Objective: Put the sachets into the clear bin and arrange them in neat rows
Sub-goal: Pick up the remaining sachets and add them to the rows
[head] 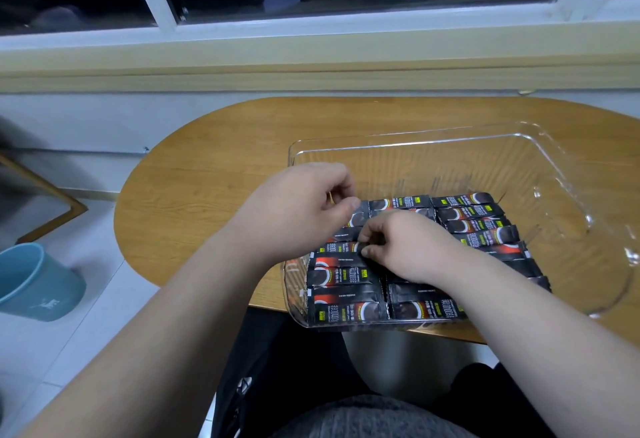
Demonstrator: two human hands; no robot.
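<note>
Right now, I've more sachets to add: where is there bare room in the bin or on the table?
Inside the clear bin, the floor is bare along the far wall and across the right end, past the sachets. The wooden table is bare left of the bin. Crowded: the bin's near left, under the left hand and right hand.

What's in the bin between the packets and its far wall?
Nothing: the head view shows bare floor from the sachets to the far wall of the clear bin.
</note>
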